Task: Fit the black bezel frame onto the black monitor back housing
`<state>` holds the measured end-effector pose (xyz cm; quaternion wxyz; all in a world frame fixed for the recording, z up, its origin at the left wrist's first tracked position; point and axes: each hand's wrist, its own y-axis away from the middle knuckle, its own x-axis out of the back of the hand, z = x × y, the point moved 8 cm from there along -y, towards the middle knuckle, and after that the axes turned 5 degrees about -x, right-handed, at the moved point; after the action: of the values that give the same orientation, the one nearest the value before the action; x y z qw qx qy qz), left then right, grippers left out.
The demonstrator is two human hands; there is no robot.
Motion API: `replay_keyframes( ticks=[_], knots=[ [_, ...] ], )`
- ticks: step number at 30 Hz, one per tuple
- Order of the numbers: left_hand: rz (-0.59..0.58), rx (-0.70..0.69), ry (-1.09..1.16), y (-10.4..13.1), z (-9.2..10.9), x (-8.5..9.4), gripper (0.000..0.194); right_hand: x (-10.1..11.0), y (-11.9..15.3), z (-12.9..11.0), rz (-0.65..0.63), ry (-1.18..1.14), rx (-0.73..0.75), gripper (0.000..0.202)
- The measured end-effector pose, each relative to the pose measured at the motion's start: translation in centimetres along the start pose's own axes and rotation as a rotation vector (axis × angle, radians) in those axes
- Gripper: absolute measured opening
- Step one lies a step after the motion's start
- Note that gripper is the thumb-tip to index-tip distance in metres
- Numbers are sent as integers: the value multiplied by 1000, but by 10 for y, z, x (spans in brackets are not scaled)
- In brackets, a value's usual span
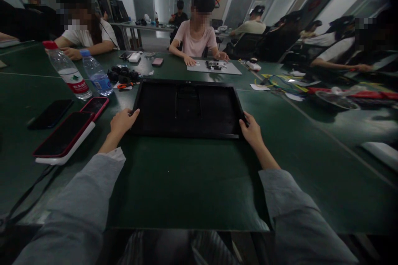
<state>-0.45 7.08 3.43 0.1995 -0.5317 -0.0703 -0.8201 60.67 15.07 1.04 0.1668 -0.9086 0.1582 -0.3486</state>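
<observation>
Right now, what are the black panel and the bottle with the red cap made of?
The black panel looks like hard plastic or painted metal, mostly dull with faint shine along its near edge; I can't tell which. The bottle seems to be thin, shiny, clear plastic, because its upper part is see-through.

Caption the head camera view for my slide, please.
Left hand and right hand hold a rimmed black panel by its sides at a green table.

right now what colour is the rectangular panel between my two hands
The rectangular panel is black, raised rim included; the head view shows it.
</observation>
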Motion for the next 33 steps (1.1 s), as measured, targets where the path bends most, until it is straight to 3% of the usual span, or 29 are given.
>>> replay_keyframes(
  ticks=[3, 5, 7, 12, 19, 22, 26, 28, 30, 33],
  knots=[
    [136, -29, 16, 12, 11, 12, 59, 10, 5, -18, 82, 133, 29, 65],
    [302, -126, 9, 25, 31, 24, 56, 14, 12, -41, 141, 234, 72, 68],
    [360, -238, 7, 37, 53, 26, 57, 9, 21, -66, 138, 293, 129, 69],
    [244, -544, -20, 57, 102, 4, 56, -26, 42, -110, -19, 334, 245, 72],
    [194, -586, -89, 59, 108, -7, 60, -43, 48, -116, -46, 398, 269, 77],
    [235, -557, -65, 56, 101, -1, 56, -38, 45, -114, -30, 409, 254, 75],
    [307, -363, 117, 30, 57, 7, 61, -12, 27, -81, 85, 358, 88, 73],
    [270, -249, 301, 11, 29, 1, 65, 0, 15, -53, 115, 276, -29, 77],
    [203, -140, 499, -5, 6, -9, 67, 1, 5, -26, 55, 135, -123, 83],
    [94, -147, 634, -17, 1, -20, 53, -4, -3, -6, -60, -73, -165, 85]
  ],
)
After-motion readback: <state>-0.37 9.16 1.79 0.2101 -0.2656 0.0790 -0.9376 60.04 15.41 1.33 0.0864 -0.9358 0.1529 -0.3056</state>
